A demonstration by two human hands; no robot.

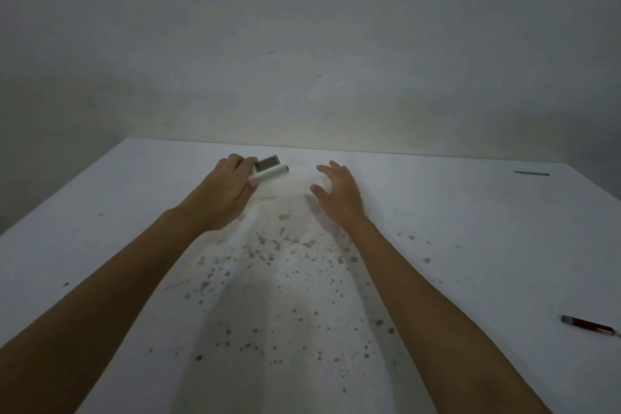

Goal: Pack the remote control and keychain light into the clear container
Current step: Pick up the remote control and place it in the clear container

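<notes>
My left hand (225, 193) grips a white remote control (270, 170) with a grey screen, holding it just above the far middle of the white table (100, 245). My right hand (337, 191) hovers a short way to the right, fingers spread and curved, holding nothing. Between and just beyond the hands lies a faint, nearly see-through shape (304, 173) that may be the clear container; the dim light makes it hard to tell. I see no keychain light that I can name for sure.
A red pen-like object (589, 325) lies near the table's right edge. A thin dark strip (531, 173) rests at the far right. Brown specks stain the table's middle. A plain wall (302, 44) stands right behind the table.
</notes>
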